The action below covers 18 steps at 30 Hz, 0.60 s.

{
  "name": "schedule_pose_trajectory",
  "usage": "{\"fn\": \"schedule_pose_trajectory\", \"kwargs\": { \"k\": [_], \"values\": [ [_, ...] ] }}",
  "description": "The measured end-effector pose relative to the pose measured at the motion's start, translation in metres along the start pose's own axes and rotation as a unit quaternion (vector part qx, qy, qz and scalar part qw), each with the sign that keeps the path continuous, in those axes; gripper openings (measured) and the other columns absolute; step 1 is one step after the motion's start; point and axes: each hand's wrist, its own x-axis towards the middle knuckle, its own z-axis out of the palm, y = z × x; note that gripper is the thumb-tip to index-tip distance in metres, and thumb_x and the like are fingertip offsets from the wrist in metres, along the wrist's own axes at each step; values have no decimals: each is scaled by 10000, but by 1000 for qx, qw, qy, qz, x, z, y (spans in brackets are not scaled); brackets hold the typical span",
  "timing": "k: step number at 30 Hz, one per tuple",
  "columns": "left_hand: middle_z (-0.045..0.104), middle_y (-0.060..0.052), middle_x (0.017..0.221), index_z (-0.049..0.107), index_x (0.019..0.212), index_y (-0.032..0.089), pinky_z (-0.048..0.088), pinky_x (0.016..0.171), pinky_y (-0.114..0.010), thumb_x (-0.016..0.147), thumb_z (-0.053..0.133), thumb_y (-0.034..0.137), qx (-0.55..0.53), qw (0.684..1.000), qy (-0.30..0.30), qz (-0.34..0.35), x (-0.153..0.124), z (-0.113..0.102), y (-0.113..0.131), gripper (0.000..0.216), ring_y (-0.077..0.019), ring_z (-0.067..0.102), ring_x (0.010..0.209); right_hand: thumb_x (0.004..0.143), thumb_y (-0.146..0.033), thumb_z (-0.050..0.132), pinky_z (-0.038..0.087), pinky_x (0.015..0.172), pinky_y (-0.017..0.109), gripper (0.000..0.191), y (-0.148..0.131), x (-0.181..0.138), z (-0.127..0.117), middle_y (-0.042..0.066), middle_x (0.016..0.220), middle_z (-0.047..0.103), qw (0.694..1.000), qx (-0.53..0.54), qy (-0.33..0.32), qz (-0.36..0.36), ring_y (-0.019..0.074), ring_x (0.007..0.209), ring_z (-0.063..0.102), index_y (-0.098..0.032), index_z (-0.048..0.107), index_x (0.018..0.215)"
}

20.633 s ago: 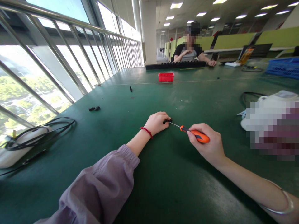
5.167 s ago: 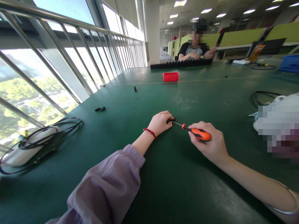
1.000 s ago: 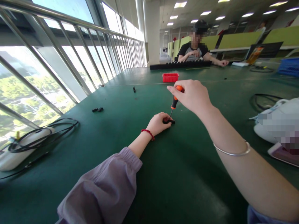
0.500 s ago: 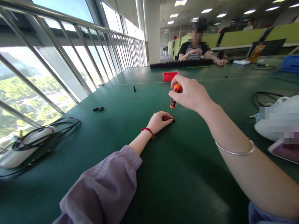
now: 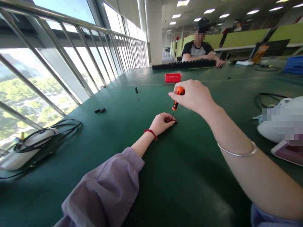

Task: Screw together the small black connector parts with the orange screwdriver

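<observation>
My right hand (image 5: 193, 94) is closed around the top of an orange and black screwdriver (image 5: 175, 105). The screwdriver stands nearly upright, slightly tilted, its thin shaft pointing down to the fingers of my left hand (image 5: 163, 122). That hand rests on the green tabletop and pinches a small black part (image 5: 175, 122). Only an end of the part shows past the fingertips; the rest is hidden. The screwdriver's tip is also hidden behind the fingers, so I cannot tell exactly where it touches.
Small black pieces (image 5: 99, 110) lie to the left, another black piece (image 5: 136, 90) farther back. Beyond my hands stands a red bin (image 5: 173, 78). A long black strip (image 5: 184, 64) lies before a seated person (image 5: 199, 50). Black cables (image 5: 47, 138) coil at left; a blue basket (image 5: 293, 65) is far right.
My right hand has shifted slightly on the screwdriver's handle, its fingers curling differently. My left hand has stayed put. The person across the table has lowered a raised hand.
</observation>
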Motion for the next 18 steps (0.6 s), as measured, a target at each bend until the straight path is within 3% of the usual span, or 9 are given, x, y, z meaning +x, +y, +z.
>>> {"fn": "schedule_pose_trajectory", "kwargs": {
  "k": [4,7,12,18],
  "values": [
    [668,-31,810,689,765,143,461,632,-221,742,623,217,7,1000,-1,7,0,0,-1,102,-102,539,662,702,-324,600,345,551,283,148,0,0,0,20,735,628,1000,24,-17,-4,161,625,519,-226,617,811],
    [661,-29,815,686,790,142,467,646,-221,743,623,209,7,1000,-3,12,-1,0,-1,103,-103,548,675,729,-375,575,343,540,286,165,3,1,-1,22,684,607,1000,22,-5,-3,164,614,512,-214,608,738],
    [627,-25,783,699,851,144,468,656,-222,751,619,201,20,1000,-6,16,-2,-1,0,140,-108,555,687,702,-314,563,318,508,283,119,15,4,-3,25,618,569,998,6,54,40,168,598,486,-212,588,646],
    [621,-26,787,700,856,144,471,660,-225,754,617,196,24,1000,-8,16,-3,-2,2,142,-111,558,696,684,-319,571,322,511,292,108,21,7,3,32,628,584,998,3,40,40,189,625,497,-225,591,634]
  ]
}}
